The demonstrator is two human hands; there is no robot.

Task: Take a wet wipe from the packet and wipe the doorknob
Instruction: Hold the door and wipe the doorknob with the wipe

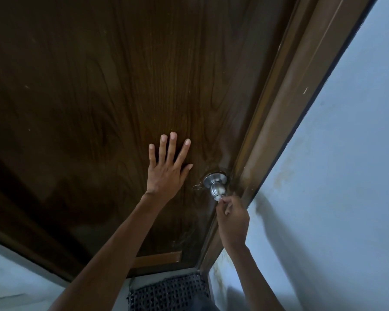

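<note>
A round silver doorknob (216, 187) sticks out of a dark brown wooden door (112, 86), close to the frame. My right hand (233, 218) is just below the knob with its fingers pinched on a small white wet wipe (219, 198), pressed against the knob's front face. Most of the wipe is hidden inside the fingers. My left hand (167, 167) lies flat on the door to the left of the knob, fingers spread, holding nothing. The wipe packet is not in view.
A brown door frame (301, 104) runs along the right of the door, with a pale blue wall (346, 176) beyond it. A small key ring (197, 187) hangs left of the knob. A dark woven mat (169, 292) lies on the floor below.
</note>
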